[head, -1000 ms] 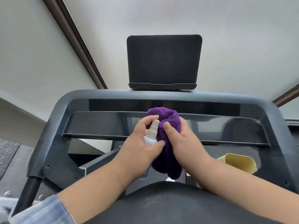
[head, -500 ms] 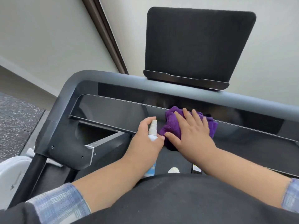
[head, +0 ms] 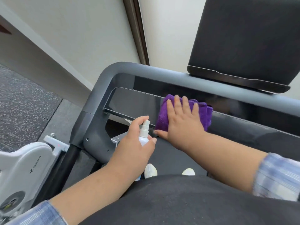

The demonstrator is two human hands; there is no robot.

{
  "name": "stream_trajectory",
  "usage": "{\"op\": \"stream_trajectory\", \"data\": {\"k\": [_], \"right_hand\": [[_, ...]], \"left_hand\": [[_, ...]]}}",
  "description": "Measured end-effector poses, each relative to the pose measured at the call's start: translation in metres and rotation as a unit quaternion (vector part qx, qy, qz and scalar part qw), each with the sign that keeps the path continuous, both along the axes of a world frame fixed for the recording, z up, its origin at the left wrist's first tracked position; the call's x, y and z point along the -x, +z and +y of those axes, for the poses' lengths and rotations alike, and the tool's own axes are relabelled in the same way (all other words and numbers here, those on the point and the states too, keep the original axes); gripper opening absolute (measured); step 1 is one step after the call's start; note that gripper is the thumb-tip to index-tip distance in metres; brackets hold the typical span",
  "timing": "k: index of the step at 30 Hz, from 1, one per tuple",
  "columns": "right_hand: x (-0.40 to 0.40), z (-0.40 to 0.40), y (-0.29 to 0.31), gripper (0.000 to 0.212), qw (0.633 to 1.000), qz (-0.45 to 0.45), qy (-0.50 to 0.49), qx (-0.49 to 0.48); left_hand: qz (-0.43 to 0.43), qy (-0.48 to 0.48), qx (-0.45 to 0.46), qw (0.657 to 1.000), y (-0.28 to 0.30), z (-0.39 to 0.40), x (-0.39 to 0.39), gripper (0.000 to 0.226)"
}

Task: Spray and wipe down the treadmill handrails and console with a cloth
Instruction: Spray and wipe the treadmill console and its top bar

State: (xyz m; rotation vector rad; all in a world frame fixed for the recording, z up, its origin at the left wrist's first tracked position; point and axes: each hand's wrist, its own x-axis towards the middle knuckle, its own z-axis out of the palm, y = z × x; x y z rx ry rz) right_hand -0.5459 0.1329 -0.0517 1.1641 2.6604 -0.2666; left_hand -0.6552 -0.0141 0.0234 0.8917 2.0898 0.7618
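Mid-wipe on glossy black console panel: right hand, fingers flat and spread, pressing plush purple microfibre cloth at panel's centre-left. Left hand wrapped around small white plastic spray bottle at 7 o'clock of cloth. Matte grey rounded handrail apparently unwiped; most of job judged left.

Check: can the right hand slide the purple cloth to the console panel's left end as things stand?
Probably yes. The right hand presses the purple cloth flat on the glossy console panel, which looks bare leftward. The left hand, gripping the spray bottle, sits nearer, off that path.
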Motion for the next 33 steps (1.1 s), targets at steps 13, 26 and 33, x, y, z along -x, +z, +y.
{"op": "stream_trajectory", "data": {"k": [13, 26, 33], "right_hand": [[-0.012, -0.021, -0.001, 0.132, 0.996, -0.064, -0.056, -0.01], [0.154, -0.029, -0.003, 0.125, 0.998, -0.054, 0.0, -0.032], [0.103, -0.035, 0.001, 0.122, 0.998, -0.056, 0.002, -0.024]], "left_hand": [[-0.025, -0.088, -0.073, 0.993, -0.012, -0.008, 0.076, 0.058], [0.015, -0.077, -0.086, 0.993, -0.026, -0.04, 0.132, 0.06], [0.003, -0.097, -0.097, 0.991, -0.025, -0.039, 0.144, 0.061]]}}
